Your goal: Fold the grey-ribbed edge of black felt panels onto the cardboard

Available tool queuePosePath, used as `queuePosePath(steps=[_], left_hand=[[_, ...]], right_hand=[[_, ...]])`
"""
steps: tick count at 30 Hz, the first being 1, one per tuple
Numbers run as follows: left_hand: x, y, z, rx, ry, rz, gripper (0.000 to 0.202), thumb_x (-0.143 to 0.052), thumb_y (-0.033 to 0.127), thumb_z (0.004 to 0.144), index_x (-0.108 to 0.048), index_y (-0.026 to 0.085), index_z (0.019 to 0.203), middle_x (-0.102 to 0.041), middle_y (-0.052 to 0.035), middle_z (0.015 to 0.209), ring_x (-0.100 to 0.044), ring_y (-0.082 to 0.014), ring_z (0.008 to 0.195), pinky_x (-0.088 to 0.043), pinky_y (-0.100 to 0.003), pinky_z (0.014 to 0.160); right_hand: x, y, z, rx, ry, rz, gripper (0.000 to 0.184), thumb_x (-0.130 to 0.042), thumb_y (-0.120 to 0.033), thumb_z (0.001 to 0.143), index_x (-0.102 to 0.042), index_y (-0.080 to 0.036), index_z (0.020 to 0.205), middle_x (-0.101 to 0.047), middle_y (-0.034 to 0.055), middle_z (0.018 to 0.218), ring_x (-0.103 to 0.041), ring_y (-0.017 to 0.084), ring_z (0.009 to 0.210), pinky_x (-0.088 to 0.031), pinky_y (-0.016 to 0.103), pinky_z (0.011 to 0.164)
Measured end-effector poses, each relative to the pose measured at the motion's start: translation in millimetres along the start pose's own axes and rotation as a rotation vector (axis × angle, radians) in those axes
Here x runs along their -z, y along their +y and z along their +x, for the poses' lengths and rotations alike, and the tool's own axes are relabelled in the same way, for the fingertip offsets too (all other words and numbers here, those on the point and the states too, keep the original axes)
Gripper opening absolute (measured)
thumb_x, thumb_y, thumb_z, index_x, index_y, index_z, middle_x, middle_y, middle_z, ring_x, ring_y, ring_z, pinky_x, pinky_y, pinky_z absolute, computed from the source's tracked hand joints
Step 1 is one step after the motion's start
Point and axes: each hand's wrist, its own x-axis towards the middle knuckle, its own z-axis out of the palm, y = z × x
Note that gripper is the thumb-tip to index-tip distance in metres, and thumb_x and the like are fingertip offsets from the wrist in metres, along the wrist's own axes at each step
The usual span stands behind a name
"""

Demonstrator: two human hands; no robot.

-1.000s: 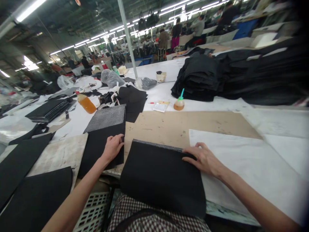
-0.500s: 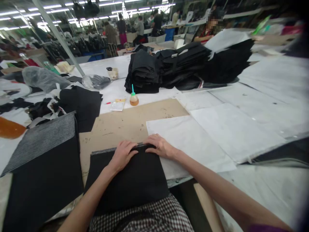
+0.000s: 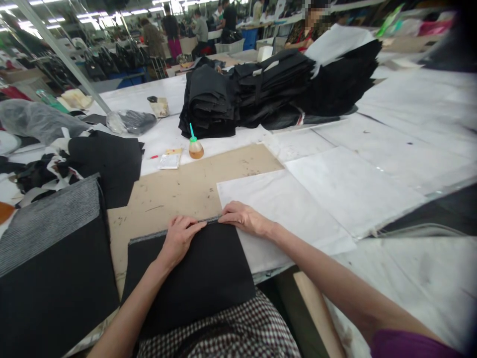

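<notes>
A black fabric panel point(image 3: 208, 273) lies in front of me, its near part over my checked lap. Along its far edge runs a narrow grey fold point(image 3: 149, 236). My left hand point(image 3: 181, 238) is closed on that edge near the middle, thumb pointing right. At the far right corner my right hand point(image 3: 244, 219) pinches the same edge, fingertips together. Beneath the panel's far part is a brown cardboard sheet point(image 3: 179, 191). To the left lies a stack of black panels point(image 3: 52, 288) with grey striped strips point(image 3: 55, 223) along its far side.
White sheets point(image 3: 272, 209) cover the table to the right. Beyond the cardboard stand a small oil bottle point(image 3: 196, 149) and a small packet point(image 3: 170, 160). Bundled black fabric point(image 3: 253, 89) is piled at the back, a person point(image 3: 309, 27) behind it. Black scraps point(image 3: 108, 164) lie left.
The view has shifted slightly, so the table things appear further left. My hands have moved apart along the folded edge, the right one now at the corner.
</notes>
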Motion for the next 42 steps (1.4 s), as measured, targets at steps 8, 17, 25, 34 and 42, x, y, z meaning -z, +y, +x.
queuePosePath(steps=[8,17,25,34,42], left_hand=[[6.5,3,1,-0.08,-0.054,0.103,0.037,-0.048,0.011,0.096,-0.066,0.032,0.12,-0.065,-0.0038,0.102,-0.055,-0.019,0.095,-0.034,-0.043,0.096],[11.4,9,0,-0.163,-0.063,0.224,0.032,-0.045,0.015,0.098,-0.062,0.026,0.123,-0.064,-0.006,0.101,-0.055,-0.0201,0.095,-0.035,-0.044,0.096],[12.3,10,-3,-0.184,-0.068,0.262,0.033,-0.042,0.014,0.099,-0.06,0.023,0.124,-0.063,-0.0071,0.102,-0.055,-0.0205,0.095,-0.036,-0.044,0.096],[16.5,-9,-17,-0.068,-0.039,0.106,0.032,-0.045,0.02,0.1,-0.058,0.024,0.129,-0.064,-0.0053,0.102,-0.057,-0.0184,0.096,-0.038,-0.04,0.096],[30.5,-42,-46,-0.098,-0.005,0.029,0.027,-0.045,0.018,0.099,-0.065,0.022,0.116,-0.064,-0.0068,0.103,-0.056,-0.0172,0.092,-0.04,-0.038,0.091]], right_hand=[[9,-12,-1,0.098,-0.116,-0.261,0.027,-0.043,-0.024,0.102,-0.068,-0.021,0.113,-0.063,0.0061,0.1,-0.051,0.019,0.094,-0.044,0.035,0.089],[5,-11,-17,0.064,-0.063,-0.262,0.029,-0.041,-0.017,0.101,-0.065,-0.019,0.117,-0.063,0.0077,0.106,-0.051,0.02,0.099,-0.044,0.035,0.09],[21,-51,-17,-0.25,-0.025,-0.458,0.024,-0.047,-0.007,0.092,-0.069,-0.017,0.095,-0.062,0.0093,0.102,-0.052,0.024,0.095,-0.045,0.04,0.087],[-58,-103,9,-0.362,0.074,-0.407,0.042,-0.043,-0.006,0.092,-0.053,-0.014,0.131,-0.061,0.0116,0.11,-0.05,0.027,0.103,-0.045,0.04,0.091],[-56,-100,12,-0.35,0.01,-0.46,0.058,-0.049,-0.006,0.088,-0.046,-0.024,0.142,-0.058,0.0094,0.111,-0.049,0.027,0.102,-0.04,0.041,0.089]])
